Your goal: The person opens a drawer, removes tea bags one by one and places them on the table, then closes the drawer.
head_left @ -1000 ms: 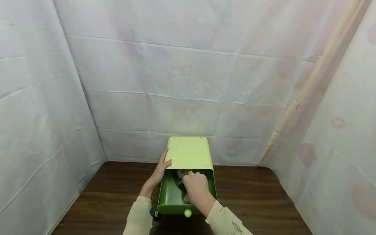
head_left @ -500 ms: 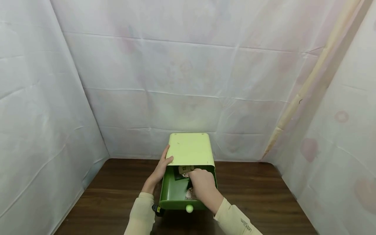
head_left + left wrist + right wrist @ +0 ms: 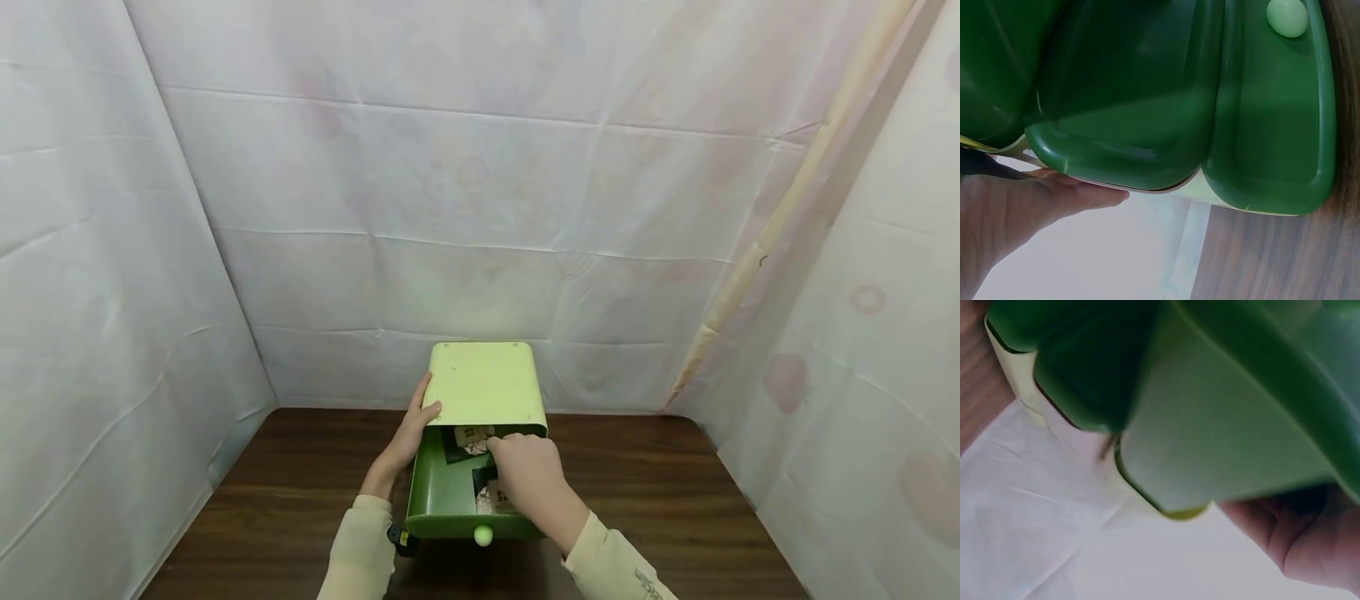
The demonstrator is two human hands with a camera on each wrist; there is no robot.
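A small light-green drawer cabinet (image 3: 483, 383) stands against the back sheet, its dark-green top drawer (image 3: 446, 492) pulled out. My left hand (image 3: 405, 433) rests against the cabinet's left side, thumb over the top's front corner and fingers along the side. In the left wrist view, that hand (image 3: 1016, 212) lies beside the cabinet edge. My right hand (image 3: 528, 471) is in the drawer with bent fingers; its fingertips are hidden, so any hold is unclear. One dark printed packet (image 3: 472, 437) lies at the back of the drawer, another packet (image 3: 487, 496) near its front, partly behind my hand.
Closed drawers (image 3: 1129, 106) sit below the open one; a pale round knob (image 3: 1287, 17) shows on one. The open drawer carries a round knob (image 3: 483, 535). Under everything is a dark wooden table (image 3: 645, 500). White sheets (image 3: 465, 200) hang behind and at both sides.
My right hand has moved right inside the drawer, uncovering more of both packets. My left hand keeps its place on the cabinet. The head view has shifted slightly.
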